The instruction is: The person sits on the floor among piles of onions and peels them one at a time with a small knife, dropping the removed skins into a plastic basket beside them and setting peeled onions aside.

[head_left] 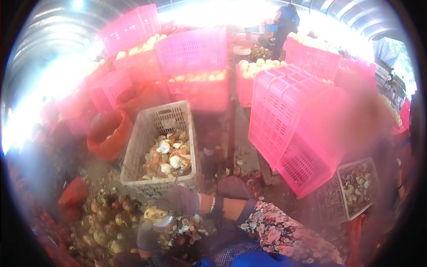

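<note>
My right hand (pixel 180 201), in a dark greyish-purple glove, reaches left from a floral sleeve and closes on an onion (pixel 155 212). Just below it, my left hand (pixel 148 235), gloved the same way, is closed beside a knife (pixel 164 221). The knife's shiny blade points right and its handle is hidden, seemingly within the left fingers. Under and beside both hands lie onion skins (pixel 191 228). A large pile of unpeeled onions (pixel 104 218) spreads to the left. Ahead of my hands stands a grey-white crate (pixel 125 171) with skins and pale onion pieces inside.
Tilted pink crates (pixel 278 115) stand to the right, near a smaller crate (pixel 340 196) of scraps. Pink crates full of peeled onions (pixel 200 91) line the back. Red-orange sacks (pixel 106 140) sit at left. A person (pixel 286 29) stands far off. A blur covers the right side.
</note>
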Demonstrator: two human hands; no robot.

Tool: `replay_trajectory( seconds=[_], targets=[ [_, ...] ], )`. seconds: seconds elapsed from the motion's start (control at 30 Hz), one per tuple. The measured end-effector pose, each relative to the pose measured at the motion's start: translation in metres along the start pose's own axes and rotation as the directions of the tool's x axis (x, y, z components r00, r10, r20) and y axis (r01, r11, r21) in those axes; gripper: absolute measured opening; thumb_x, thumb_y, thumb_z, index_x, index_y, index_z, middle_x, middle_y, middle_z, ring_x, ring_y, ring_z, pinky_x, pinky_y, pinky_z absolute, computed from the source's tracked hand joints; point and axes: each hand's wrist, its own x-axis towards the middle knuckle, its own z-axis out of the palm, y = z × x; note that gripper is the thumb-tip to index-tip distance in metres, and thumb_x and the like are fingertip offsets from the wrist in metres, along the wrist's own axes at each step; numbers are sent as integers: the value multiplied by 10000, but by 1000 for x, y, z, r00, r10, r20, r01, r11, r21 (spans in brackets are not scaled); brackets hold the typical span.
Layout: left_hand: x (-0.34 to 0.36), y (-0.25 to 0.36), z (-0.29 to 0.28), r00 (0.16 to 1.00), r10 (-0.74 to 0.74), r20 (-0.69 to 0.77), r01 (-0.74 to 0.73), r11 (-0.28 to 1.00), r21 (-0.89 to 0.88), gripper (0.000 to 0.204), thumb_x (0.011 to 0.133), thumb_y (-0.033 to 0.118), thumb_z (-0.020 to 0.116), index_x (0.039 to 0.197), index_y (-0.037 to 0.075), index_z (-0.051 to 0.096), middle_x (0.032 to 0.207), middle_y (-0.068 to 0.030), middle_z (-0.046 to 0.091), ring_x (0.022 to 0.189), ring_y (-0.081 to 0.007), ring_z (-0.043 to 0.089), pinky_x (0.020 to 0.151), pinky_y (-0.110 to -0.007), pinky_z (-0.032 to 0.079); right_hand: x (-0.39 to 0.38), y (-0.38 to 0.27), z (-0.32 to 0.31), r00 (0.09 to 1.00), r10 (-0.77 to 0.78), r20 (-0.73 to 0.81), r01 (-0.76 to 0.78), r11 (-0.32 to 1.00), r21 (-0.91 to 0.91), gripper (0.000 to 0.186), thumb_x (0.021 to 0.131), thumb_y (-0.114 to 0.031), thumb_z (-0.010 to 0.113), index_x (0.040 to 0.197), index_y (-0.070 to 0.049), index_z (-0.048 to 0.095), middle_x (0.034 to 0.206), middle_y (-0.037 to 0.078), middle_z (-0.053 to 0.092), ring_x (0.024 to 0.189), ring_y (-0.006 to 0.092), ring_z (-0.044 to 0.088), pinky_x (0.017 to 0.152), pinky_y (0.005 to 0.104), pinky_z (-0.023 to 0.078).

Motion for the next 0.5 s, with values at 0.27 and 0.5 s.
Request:
replay_trajectory(
  seconds=[0.27,0.5],
  targets=[
    [6,7,16,951,60,-304,48,940,337,495,698,88,783,1145,-6,590,1014,-75,661,882,-155,638,778,-295,528,-1,22,22,930,329,164,-362,740,567,390,907,-279,559,1239,-77,522,1094,90,607,930,206,607,784,339,519],
    [2,-13,15,904,266,-336,-208,958,199,574,709,134,751,1214,47,494,1114,-78,600,973,-156,600,799,-298,521,45,14,-24,416,909,30,163,-107,981,361,903,-328,600,1128,-48,552,843,38,584,689,154,583,665,283,556]
  ],
)
